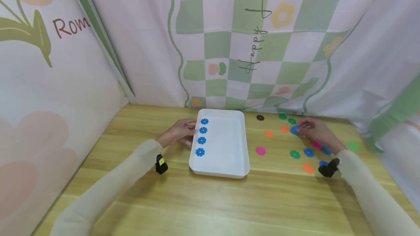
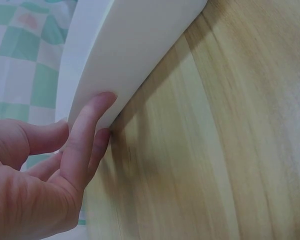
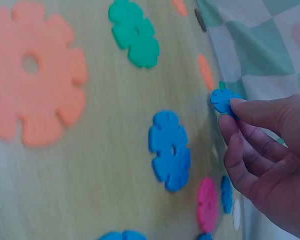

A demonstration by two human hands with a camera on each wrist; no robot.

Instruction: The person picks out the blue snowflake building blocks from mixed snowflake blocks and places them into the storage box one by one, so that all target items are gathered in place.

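In the head view a white tray (image 1: 219,172) stands on the wooden table, with a column of blue flower-shaped discs (image 1: 201,140) along its left side. My left hand (image 1: 177,132) is at the tray's left edge; in the left wrist view its fingers (image 2: 80,135) touch the outer wall and the thumb lies by the rim. To the right of the tray, my right hand (image 1: 315,129) pinches a blue flower disc (image 3: 222,100) between thumb and fingertips, raised off the table in the right wrist view. Beneath and around that hand lie loose discs, including another blue flower disc (image 1: 308,152).
Orange discs (image 1: 308,168), green discs (image 1: 295,154), a pink disc (image 1: 260,150) and a dark brown disc (image 1: 260,118) are scattered right of the tray. A checked curtain (image 1: 242,46) hangs along the table's back edge, and a printed cloth (image 1: 65,94) hangs at the left.
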